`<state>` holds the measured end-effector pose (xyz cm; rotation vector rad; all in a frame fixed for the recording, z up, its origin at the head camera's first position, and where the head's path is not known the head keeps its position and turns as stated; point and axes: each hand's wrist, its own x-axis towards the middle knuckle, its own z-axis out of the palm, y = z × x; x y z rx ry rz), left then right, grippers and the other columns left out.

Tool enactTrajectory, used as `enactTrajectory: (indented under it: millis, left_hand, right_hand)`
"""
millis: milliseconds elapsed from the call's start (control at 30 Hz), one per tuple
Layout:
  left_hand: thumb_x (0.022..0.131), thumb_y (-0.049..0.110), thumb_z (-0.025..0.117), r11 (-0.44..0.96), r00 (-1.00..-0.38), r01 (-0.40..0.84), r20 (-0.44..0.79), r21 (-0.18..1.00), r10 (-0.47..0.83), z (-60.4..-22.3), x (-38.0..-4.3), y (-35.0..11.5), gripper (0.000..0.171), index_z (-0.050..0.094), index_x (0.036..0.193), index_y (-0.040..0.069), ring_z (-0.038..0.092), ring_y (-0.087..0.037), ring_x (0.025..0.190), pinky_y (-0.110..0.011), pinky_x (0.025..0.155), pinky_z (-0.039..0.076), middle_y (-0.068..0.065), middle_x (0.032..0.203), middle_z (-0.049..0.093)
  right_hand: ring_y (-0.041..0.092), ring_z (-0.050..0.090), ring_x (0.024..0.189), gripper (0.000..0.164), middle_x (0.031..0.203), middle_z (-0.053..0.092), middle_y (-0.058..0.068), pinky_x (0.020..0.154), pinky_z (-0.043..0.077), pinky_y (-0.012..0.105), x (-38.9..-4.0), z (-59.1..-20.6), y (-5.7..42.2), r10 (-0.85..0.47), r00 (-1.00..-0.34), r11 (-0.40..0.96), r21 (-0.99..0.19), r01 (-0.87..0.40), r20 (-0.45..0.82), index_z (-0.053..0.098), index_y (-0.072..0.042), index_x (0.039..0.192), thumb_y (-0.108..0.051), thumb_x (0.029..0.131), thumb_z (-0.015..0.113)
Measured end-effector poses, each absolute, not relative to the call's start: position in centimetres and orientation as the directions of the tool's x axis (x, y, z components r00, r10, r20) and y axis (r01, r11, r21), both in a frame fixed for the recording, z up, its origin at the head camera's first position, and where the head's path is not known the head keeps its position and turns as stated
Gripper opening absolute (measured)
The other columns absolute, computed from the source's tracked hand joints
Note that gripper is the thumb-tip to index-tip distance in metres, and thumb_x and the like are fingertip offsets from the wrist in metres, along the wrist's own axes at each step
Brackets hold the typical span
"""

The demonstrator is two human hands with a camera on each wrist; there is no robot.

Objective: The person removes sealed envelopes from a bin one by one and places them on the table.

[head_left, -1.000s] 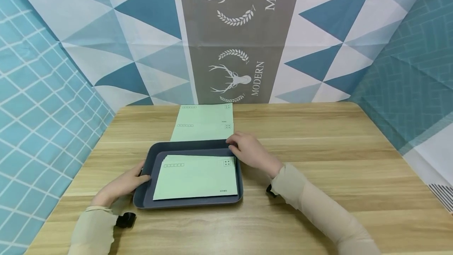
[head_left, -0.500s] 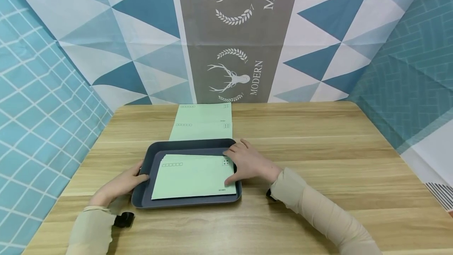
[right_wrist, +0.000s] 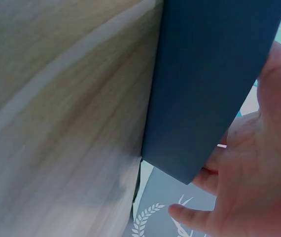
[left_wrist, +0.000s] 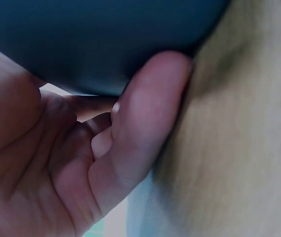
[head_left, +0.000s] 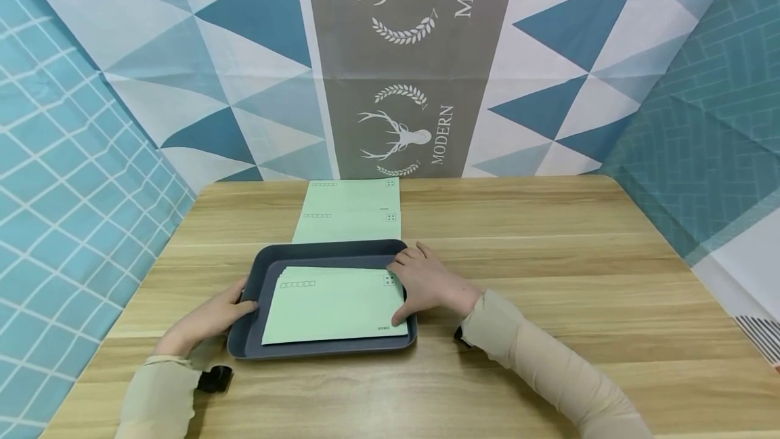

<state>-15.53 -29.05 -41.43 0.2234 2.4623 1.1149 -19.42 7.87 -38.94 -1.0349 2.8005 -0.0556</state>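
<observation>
A dark grey-blue tray on the table holds a stack of pale green envelopes. My left hand grips the tray's left side, thumb over the rim and fingers on the outer wall. In the left wrist view that hand touches the wall from below, with a finger against the table. My right hand spreads over the right end of the envelopes, thumb on the top one near its front corner, fingertips near the back corner. In the right wrist view the hand reaches over the tray's wall; part of its fingers is hidden.
Behind the tray, more pale green envelopes lie overlapped at the table's back edge, partly covered by the tray. The wooden table ends at a patterned wall sheet. A dark wrist device sits at the left wrist.
My right hand has come from the tray's back right corner forward onto the envelopes, its thumb now lower on the top one. The left hand and tray stay in place.
</observation>
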Motion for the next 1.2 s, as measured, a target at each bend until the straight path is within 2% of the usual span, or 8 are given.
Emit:
enactTrajectory:
  millis: [133, 367, 767, 1000, 1200]
  left_hand:
    - [0.095, 0.02, 0.045, 0.651, -0.894, -0.04, -0.318, 0.758, 0.315, -41.34, -15.49, -28.94, 0.069, 0.003, 0.145, -0.002, 0.047, -0.036, 0.114, -0.03, 0.077, 0.047, -0.035, 0.142, 0.018]
    - [0.095, 0.019, 0.045, 0.66, -0.899, -0.033, -0.312, 0.75, 0.309, -41.31, -15.4, -28.82, 0.069, 0.005, 0.144, -0.004, 0.046, -0.036, 0.114, -0.031, 0.079, 0.047, -0.036, 0.141, 0.019]
    - [0.095, 0.02, 0.045, 0.636, -0.889, -0.077, -0.342, 0.768, 0.305, -41.31, -15.41, -28.94, 0.07, 0.0, 0.145, -0.001, 0.053, -0.032, 0.107, -0.032, 0.074, 0.049, -0.037, 0.141, 0.016]
    - [0.095, 0.017, 0.044, 0.64, -0.889, -0.087, -0.349, 0.764, 0.295, -41.19, -15.37, -28.92, 0.069, 0.001, 0.145, -0.001, 0.055, -0.031, 0.104, -0.032, 0.072, 0.05, -0.038, 0.14, 0.017]
    - [0.095, 0.017, 0.044, 0.631, -0.89, -0.09, -0.346, 0.77, 0.296, -41.17, -15.44, -28.84, 0.068, 0.001, 0.145, -0.001, 0.057, -0.028, 0.1, -0.032, 0.071, 0.05, -0.039, 0.138, 0.02]
  right_hand:
    - [0.023, 0.037, 0.124, 0.089, 0.129, 0.05, 0.005, 0.108, 0.015, 0.05, -19.49, -39.07, 7.9, -0.644, -0.755, 0.765, -0.098, -0.636, -0.125, 0.051, -0.011, 0.127, -0.065, 0.06, 0.071]
    - [0.023, 0.038, 0.125, 0.08, 0.128, 0.051, 0.004, 0.109, 0.016, 0.049, -19.63, -39.37, 7.78, -0.624, -0.773, 0.781, -0.123, -0.613, -0.109, 0.052, -0.012, 0.126, -0.058, 0.063, 0.072]
    - [0.022, 0.041, 0.121, 0.076, 0.124, 0.051, 0.002, 0.109, 0.017, 0.047, -19.62, -39.77, 7.59, -0.612, -0.789, 0.786, -0.162, -0.597, -0.059, 0.048, -0.014, 0.123, -0.054, 0.065, 0.075]
    - [0.021, 0.044, 0.118, 0.074, 0.12, 0.051, 0.002, 0.108, 0.017, 0.048, -19.51, -39.85, 7.44, -0.605, -0.796, 0.78, -0.228, -0.583, -0.033, 0.044, -0.012, 0.118, -0.048, 0.063, 0.079]
    - [0.02, 0.047, 0.108, 0.072, 0.109, 0.052, 0.002, 0.108, 0.018, 0.048, -19.52, -39.77, 7.42, -0.59, -0.807, 0.779, -0.269, -0.567, -0.007, 0.045, -0.01, 0.112, -0.043, 0.06, 0.082]
